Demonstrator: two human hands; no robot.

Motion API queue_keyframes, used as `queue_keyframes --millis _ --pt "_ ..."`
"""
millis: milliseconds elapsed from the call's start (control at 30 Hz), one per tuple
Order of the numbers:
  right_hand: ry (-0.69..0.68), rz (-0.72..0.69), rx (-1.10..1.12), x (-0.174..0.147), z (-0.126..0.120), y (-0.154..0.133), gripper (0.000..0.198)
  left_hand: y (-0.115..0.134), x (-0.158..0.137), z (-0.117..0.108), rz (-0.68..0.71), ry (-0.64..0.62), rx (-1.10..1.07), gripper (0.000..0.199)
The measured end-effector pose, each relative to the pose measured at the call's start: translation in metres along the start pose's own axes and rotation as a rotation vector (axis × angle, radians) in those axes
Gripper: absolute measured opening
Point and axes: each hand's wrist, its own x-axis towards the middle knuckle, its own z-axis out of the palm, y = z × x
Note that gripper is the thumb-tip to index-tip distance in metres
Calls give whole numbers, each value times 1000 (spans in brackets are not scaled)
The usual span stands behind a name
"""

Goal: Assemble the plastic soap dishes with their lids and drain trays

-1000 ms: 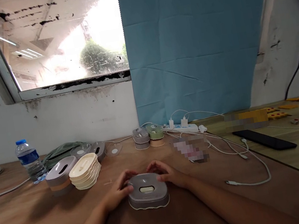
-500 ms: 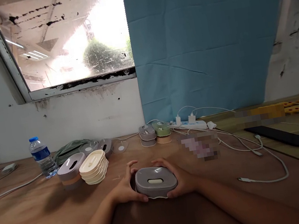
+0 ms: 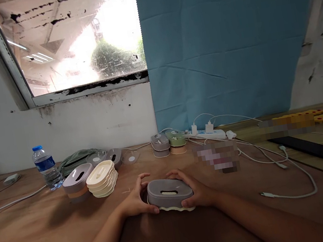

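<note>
Between my two hands is a grey oval plastic cover (image 3: 157, 194) with a slot in its top. Something cream shows through the slot, and a wavy cream rim (image 3: 176, 208) sticks out below the cover's front edge. My left hand (image 3: 140, 199) grips the left end, thumb at the front lower edge. At the right end my right hand (image 3: 196, 189) holds it the same way. Beyond my left hand stands a stack of cream oval trays (image 3: 103, 178), beside a stack of lilac-grey slotted covers (image 3: 76, 185).
At the back left stands a water bottle (image 3: 46, 169) near a green cloth bag (image 3: 77, 160). Two small grey and green stacked cases (image 3: 168, 142) sit by the wall. A power strip (image 3: 213, 133), loose white cables (image 3: 295, 197) and a black slab (image 3: 311, 148) lie right.
The grey cover has tilted slightly in my hands, and more of the wavy cream rim shows at its front right. Both hands keep their hold; the view has shifted a little.
</note>
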Motion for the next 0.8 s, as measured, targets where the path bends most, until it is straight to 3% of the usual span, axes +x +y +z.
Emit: queue_keyframes --millis 167,333,500,633,800 --pt "18 42 73 1 -1 -2 75 -2 0 -2 6 -8 14 96" --pt "209 117 365 3 -5 4 66 -10 1 -8 0 34 -3 104" --pt "344 207 508 6 -7 17 57 -11 0 -8 -1 20 6 100" --pt "442 194 634 10 -10 18 53 -9 0 -7 26 24 69 96" --pt "497 170 688 13 -13 12 49 -6 -1 -10 16 183 270 86"
